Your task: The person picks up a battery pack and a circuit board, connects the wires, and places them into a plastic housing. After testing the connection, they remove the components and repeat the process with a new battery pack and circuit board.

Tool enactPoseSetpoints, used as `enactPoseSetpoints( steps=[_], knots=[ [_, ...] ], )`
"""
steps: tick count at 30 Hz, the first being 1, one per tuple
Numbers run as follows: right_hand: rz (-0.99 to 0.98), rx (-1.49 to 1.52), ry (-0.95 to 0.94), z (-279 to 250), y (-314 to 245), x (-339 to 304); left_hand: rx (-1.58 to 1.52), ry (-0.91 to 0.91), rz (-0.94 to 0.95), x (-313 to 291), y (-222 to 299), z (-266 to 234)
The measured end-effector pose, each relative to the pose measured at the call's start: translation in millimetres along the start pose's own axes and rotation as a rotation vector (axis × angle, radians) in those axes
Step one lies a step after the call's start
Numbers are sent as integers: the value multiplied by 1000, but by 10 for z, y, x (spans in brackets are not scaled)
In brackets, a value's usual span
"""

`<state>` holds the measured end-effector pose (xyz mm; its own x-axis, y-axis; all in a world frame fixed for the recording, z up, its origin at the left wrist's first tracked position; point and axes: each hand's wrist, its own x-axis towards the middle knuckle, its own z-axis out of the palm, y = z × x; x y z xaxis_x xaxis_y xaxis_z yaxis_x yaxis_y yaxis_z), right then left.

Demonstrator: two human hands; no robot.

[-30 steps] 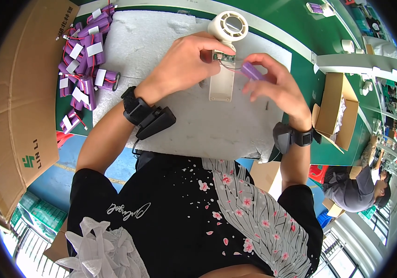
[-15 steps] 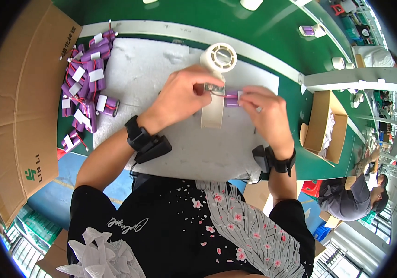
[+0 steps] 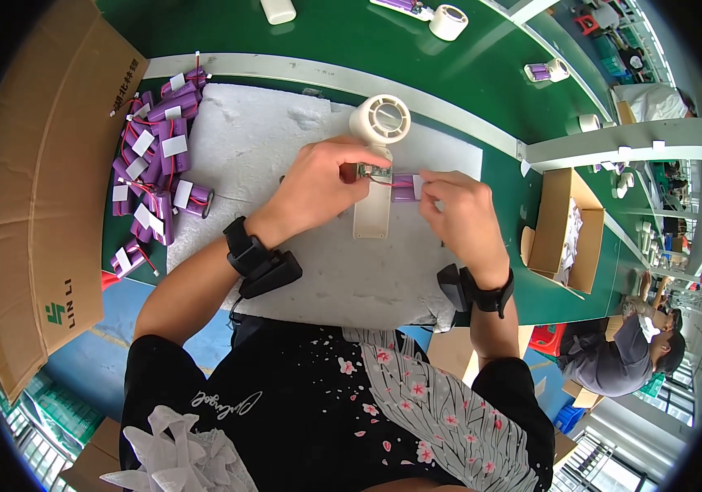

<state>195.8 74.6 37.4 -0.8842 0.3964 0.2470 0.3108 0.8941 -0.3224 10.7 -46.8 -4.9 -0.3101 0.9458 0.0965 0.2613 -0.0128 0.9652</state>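
Pack of purple cylindrical cells [image 3: 403, 188] sits just right of the cream plastic fan body [image 3: 371, 220], its long axis apparently crosswise to that body's; the nearer right hand [image 3: 459, 211] pinches its white-labelled outer end, the left hand [image 3: 318, 184] the green circuit board [image 3: 375, 172].

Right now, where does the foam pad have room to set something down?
The foam pad has room upper left, between battery pile and left hand, and between fan and near edge. Crowded: around the fan and right hand.
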Motion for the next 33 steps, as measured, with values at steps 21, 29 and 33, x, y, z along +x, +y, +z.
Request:
enactPoseSetpoints(
  steps=[21, 29, 33],
  knots=[
    [-42, 129, -58, -93, 22, 2, 36, -74, -13, -21, 20, -32],
    [-38, 109, -43, -53, 57, 23, 27, -75, -8, -5, 24, -32],
    [33, 140, -65, -65, 75, 17, 47, -75, 1, -3, 10, -34]
  ],
)
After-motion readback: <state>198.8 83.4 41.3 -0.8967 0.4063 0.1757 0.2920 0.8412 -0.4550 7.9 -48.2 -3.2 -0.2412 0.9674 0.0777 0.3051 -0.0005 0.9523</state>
